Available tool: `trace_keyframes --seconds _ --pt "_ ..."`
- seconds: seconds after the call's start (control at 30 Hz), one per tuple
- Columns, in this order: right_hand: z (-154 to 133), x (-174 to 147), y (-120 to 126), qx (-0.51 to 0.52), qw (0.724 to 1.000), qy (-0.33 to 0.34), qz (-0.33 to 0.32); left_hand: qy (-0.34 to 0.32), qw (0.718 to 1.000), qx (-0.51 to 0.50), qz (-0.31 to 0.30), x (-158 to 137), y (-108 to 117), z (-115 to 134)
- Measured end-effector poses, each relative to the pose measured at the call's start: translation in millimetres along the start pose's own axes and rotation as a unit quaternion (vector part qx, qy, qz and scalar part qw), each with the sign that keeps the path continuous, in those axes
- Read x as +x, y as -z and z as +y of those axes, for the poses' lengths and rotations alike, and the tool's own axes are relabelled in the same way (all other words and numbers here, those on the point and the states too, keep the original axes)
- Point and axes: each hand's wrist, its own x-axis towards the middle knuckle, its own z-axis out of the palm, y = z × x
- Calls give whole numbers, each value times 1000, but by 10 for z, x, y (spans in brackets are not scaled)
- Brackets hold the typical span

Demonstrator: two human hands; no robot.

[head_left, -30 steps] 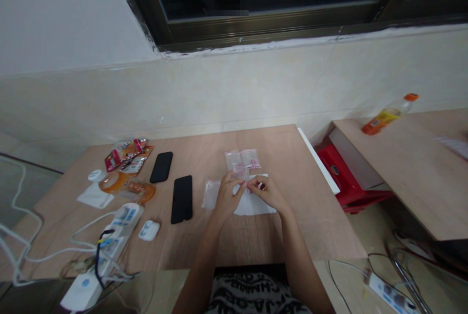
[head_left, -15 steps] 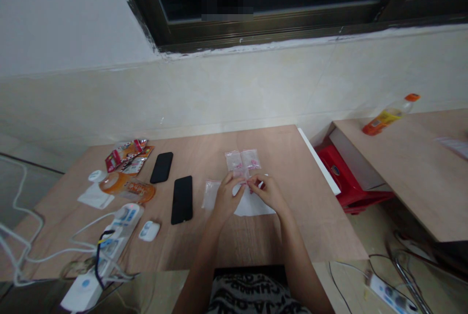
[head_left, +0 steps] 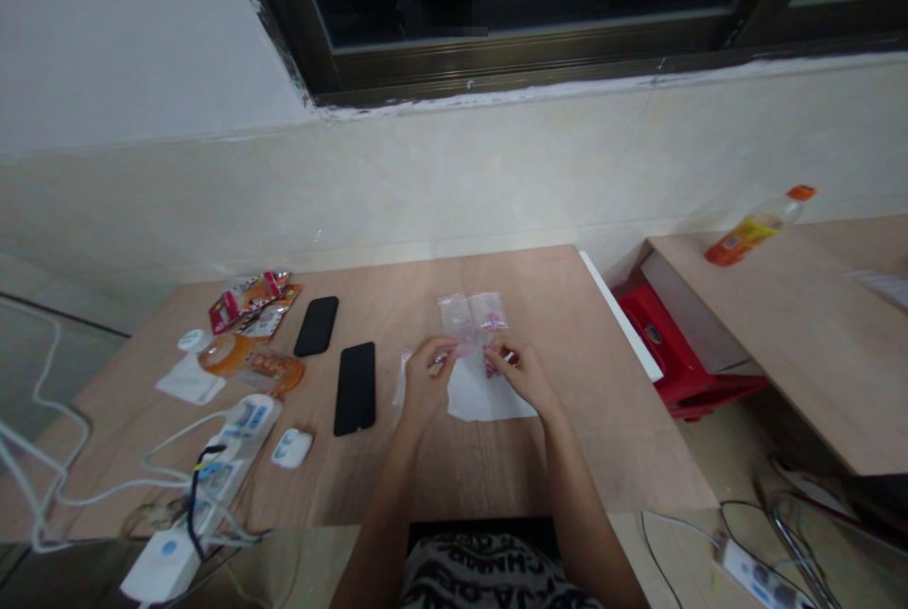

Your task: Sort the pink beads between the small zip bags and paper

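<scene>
My left hand (head_left: 426, 374) is closed in a pinch at the near edge of a small clear plastic bag (head_left: 464, 342). My right hand (head_left: 523, 371) has its fingertips pinched together over small pinkish-red pieces (head_left: 491, 369); what lies between them is too small to make out. Under both hands is a white sheet of paper (head_left: 486, 404). Just beyond them lie two more small clear bags, one on the left (head_left: 454, 308) and one on the right (head_left: 488, 308), with pink specks inside. Another clear bag (head_left: 401, 380) is partly covered by my left hand.
To the left are two black phones (head_left: 316, 325) (head_left: 355, 389), a white earbud case (head_left: 291, 448), an orange bottle (head_left: 252, 365) on its side, snack packets (head_left: 248, 300) and a power strip (head_left: 237, 448) with cables. A red stool (head_left: 659, 344) stands between the tables.
My hands have moved apart from their meeting point over the bag. The left has shifted left, uncovering more of the plastic and paper; the right stays near the pinkish-red pieces.
</scene>
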Motion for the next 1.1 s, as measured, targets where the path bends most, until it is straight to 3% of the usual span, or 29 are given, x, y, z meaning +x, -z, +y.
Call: trace_keyframes --seconds 0.2,0.3,0.43,0.7,1.1 --pt "-2 -11 84 32 999 0 19 -44 981 143 121 -10 39 65" --pt "-14 -7 87 27 999 8 34 -49 989 130 58 -36 -24 138" --pt "-43 -20 34 -12 1000 20 7 -12 997 72 -39 -82 -194 179" --pt "-37 -42 -43 -90 995 33 9 13 996 75 -41 -127 -295 204" --pt "-100 -79 -11 -69 996 18 -51 -2 994 85 -73 -113 -192 142"
